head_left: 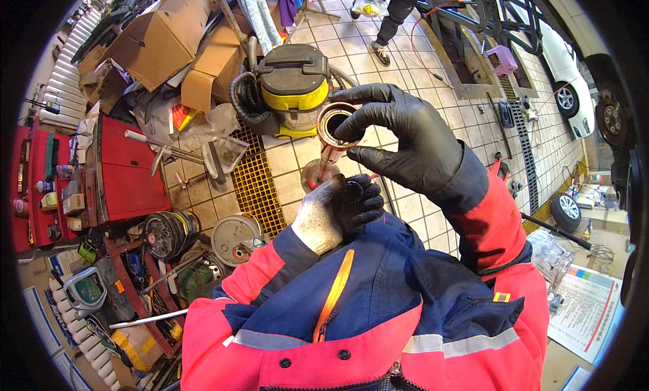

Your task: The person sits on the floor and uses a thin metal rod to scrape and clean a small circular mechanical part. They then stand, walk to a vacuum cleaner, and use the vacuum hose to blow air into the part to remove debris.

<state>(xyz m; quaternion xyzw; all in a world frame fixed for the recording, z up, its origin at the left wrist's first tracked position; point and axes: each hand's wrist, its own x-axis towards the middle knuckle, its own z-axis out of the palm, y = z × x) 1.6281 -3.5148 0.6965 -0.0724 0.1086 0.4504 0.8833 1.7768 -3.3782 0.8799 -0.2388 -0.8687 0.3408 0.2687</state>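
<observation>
My right hand (412, 137), in a black glove, pinches the rim of a red tube (326, 146) that stands upright in front of me. Its index finger reaches into the open mouth, where a pale metal ring shows, while the thumb presses from outside. Further down, the tube narrows toward a round grey base (316, 173). Close to me and just below the tube is my left hand (338, 208), in a white glove with black-coated fingers. Those fingers are curled in, and what lies within them is too dark to make out.
A yellow-and-black shop vacuum (294, 87) stands beyond the tube. To the left are cardboard boxes (159, 39), a red cabinet (132, 164), a yellow floor grate (257, 188) and a lidded bucket (236, 241). Another person (392, 19) walks at the far side, near a white car (564, 73).
</observation>
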